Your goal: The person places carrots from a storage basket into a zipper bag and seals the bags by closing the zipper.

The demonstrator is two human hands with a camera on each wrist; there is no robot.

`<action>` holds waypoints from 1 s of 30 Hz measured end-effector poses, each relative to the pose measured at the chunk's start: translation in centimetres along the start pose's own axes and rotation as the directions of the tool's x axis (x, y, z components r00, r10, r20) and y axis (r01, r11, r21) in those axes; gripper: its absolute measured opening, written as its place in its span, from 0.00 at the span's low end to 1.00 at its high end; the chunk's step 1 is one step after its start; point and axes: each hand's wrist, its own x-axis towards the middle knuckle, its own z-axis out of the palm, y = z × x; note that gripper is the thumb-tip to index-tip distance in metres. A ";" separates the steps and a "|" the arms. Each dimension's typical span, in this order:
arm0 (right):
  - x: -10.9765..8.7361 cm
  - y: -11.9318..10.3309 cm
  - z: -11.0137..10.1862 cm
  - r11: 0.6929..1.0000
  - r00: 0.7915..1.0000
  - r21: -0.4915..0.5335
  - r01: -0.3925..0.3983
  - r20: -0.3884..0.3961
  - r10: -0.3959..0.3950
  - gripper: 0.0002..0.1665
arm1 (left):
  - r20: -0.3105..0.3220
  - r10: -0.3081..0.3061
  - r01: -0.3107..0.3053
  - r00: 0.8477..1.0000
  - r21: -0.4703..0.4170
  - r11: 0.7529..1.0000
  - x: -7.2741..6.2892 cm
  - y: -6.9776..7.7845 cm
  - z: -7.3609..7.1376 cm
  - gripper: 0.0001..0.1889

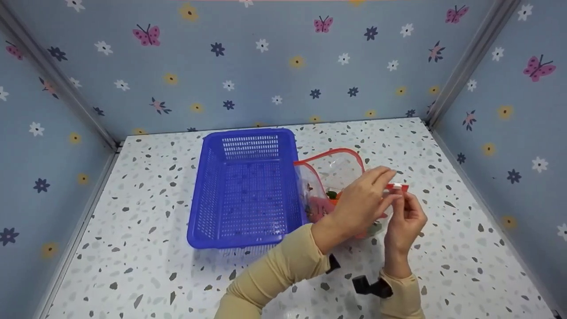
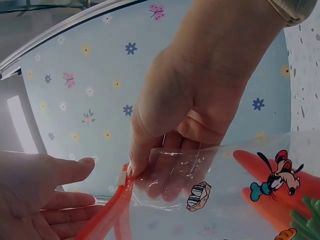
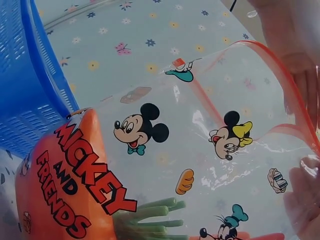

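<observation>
A clear zip bag (image 1: 321,208) with red edging and cartoon prints lies beside the blue basket, its mouth spread. My right hand (image 1: 405,221) pinches the corner of its red zip strip (image 2: 107,215), thumb beside the white slider (image 2: 122,178). Over the bag reaches my left hand (image 1: 359,204), its thumb and straight fingers spread apart around the strip's end. Through the plastic show orange tapered pieces (image 2: 270,172) and green stalks (image 3: 150,220). The bag's lower part is half hidden by my left hand in the head view.
A blue plastic basket (image 1: 195,221) with perforated sides stands left of the bag, close against it. The speckled white table (image 1: 146,199) is bounded by flowered panels (image 1: 248,66) at the back and both sides.
</observation>
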 end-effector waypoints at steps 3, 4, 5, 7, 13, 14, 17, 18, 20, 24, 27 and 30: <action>-0.2 0.0 0.1 1.000 1.000 0.025 0.010 0.007 -0.010 0.04 | 0.047 -0.009 0.009 0.999 0.003 1.000 0.6 0.2 0.5 0.20; -0.2 0.0 0.2 1.000 1.000 0.025 0.011 0.008 -0.011 0.04 | 0.058 -0.011 0.010 0.998 0.009 1.000 0.8 0.2 0.6 0.20; -0.2 -0.1 0.2 1.000 1.000 0.018 0.012 0.010 -0.012 0.05 | 0.068 -0.013 0.012 0.998 0.019 1.000 0.9 0.3 0.7 0.20; -0.3 -0.1 0.3 1.000 1.000 0.017 0.010 0.009 -0.010 0.05 | 0.095 -0.023 0.019 0.995 0.042 0.999 1.1 0.3 0.8 0.19; -0.2 -0.2 0.4 0.999 0.999 0.012 0.030 0.021 -0.031 0.09 | 0.187 -0.051 0.020 0.981 0.166 0.986 1.2 0.4 0.8 0.20; -0.1 -0.2 0.5 0.999 0.999 0.018 0.037 0.025 -0.037 0.09 | 0.191 -0.049 0.014 0.980 0.183 0.983 1.2 0.3 0.8 0.21; 0.0 -0.1 0.6 0.998 0.998 0.050 0.050 0.032 -0.052 0.05 | 0.177 -0.040 0.004 0.983 0.199 0.980 1.2 0.3 0.7 0.20; 0.0 -0.1 0.6 0.996 0.998 0.069 0.050 0.033 -0.052 0.05 | 0.166 -0.036 0.003 0.986 0.197 0.980 1.2 0.2 0.7 0.19; 0.0 -0.1 0.7 0.993 0.998 0.107 0.048 0.035 -0.052 0.07 | 0.127 -0.026 0.002 0.992 0.186 0.983 1.2 0.1 0.6 0.13; 0.1 -0.2 1.1 0.981 0.998 0.192 0.040 0.030 -0.047 0.09 | 0.052 -0.018 0.010 0.998 0.146 0.989 1.2 0.0 0.6 0.08; 0.3 -0.4 1.3 0.961 0.999 0.275 0.029 0.020 -0.036 0.07 | 0.023 -0.011 0.009 1.000 0.118 0.993 1.2 0.0 0.4 0.10; 0.5 -0.6 1.5 0.937 1.000 0.348 0.021 0.007 -0.025 0.05 | 0.009 -0.008 0.007 1.000 0.082 0.997 1.2 0.0 0.2 0.11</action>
